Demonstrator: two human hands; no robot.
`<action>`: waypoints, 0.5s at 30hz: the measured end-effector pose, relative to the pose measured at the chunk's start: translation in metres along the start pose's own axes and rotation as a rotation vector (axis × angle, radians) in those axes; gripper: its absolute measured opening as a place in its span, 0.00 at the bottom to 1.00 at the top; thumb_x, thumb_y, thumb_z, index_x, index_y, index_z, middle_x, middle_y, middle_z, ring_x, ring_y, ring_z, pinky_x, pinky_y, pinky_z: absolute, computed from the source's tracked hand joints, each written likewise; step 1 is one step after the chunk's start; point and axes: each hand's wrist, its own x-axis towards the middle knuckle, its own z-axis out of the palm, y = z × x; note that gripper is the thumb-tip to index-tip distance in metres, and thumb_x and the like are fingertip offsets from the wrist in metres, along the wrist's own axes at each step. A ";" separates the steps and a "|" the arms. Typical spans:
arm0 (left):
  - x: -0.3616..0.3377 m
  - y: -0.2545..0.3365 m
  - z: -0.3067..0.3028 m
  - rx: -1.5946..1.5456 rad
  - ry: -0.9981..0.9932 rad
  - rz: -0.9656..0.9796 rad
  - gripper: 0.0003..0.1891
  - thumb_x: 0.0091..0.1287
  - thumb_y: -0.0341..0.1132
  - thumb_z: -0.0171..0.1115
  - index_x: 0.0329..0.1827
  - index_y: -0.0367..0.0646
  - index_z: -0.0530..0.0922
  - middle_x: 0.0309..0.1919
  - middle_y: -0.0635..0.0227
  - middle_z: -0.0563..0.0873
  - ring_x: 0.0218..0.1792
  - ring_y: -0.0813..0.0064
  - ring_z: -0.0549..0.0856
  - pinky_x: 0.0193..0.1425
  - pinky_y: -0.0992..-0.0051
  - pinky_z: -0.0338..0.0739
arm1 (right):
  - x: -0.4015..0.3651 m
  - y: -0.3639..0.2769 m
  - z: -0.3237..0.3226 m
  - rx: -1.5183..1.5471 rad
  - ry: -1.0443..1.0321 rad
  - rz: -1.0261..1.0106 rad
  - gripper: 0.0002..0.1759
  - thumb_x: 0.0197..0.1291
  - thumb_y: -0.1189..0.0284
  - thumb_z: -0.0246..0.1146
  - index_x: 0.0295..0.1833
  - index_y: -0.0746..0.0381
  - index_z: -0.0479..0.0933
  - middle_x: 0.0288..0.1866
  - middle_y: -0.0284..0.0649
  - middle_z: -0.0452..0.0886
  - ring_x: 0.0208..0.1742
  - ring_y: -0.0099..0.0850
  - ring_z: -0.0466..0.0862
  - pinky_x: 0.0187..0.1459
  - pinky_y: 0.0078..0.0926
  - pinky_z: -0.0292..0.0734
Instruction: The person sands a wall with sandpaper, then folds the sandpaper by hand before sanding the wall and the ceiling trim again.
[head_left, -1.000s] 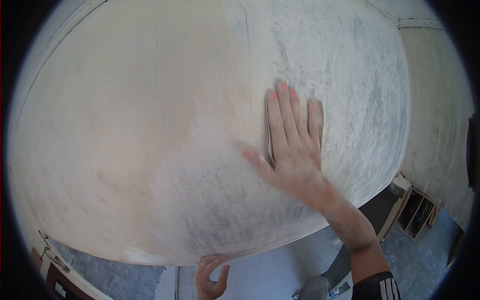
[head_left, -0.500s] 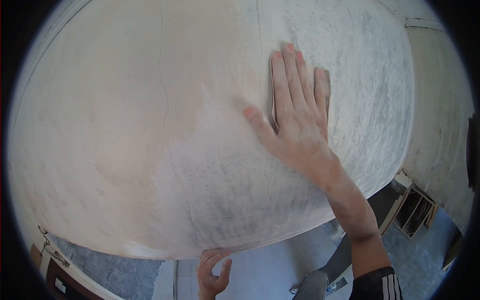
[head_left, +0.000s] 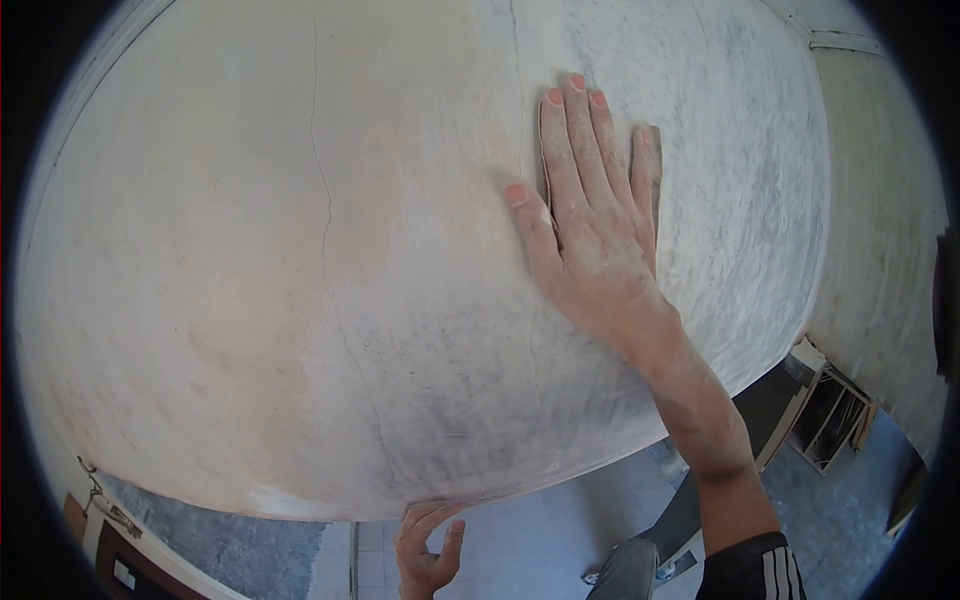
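Observation:
My right hand (head_left: 605, 240), dusted with white powder, lies flat against a large pale plastered surface (head_left: 250, 230). Beneath its fingers is a thin folded sheet that looks like sandpaper (head_left: 656, 150); only its edges show past the hand. The thumb sticks out to the left, off the sheet. Low in the view, my left hand (head_left: 425, 560) touches the bottom edge of the plastered surface with bent fingers, thumb apart and nothing visible in its grasp. Where its fingertips meet the edge is partly hidden.
Thin cracks run down the plaster, with grey smudged patches at right and below. Under the edge are a tiled floor (head_left: 500, 550), my trouser leg (head_left: 628, 575) and a dark slatted wooden frame (head_left: 830, 420). A doorway (head_left: 130, 570) is at lower left.
My right hand has slid slightly upward with the sandpaper, and its thumb has moved up and closer to the fingers. My left hand stays at the lower edge.

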 end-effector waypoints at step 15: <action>0.001 0.003 -0.002 -0.001 -0.012 -0.008 0.09 0.60 0.27 0.70 0.44 0.38 0.86 0.40 0.57 0.87 0.43 0.59 0.86 0.50 0.68 0.79 | -0.015 -0.010 -0.004 -0.016 -0.016 0.077 0.30 0.78 0.59 0.44 0.77 0.64 0.64 0.80 0.49 0.63 0.82 0.45 0.58 0.79 0.55 0.41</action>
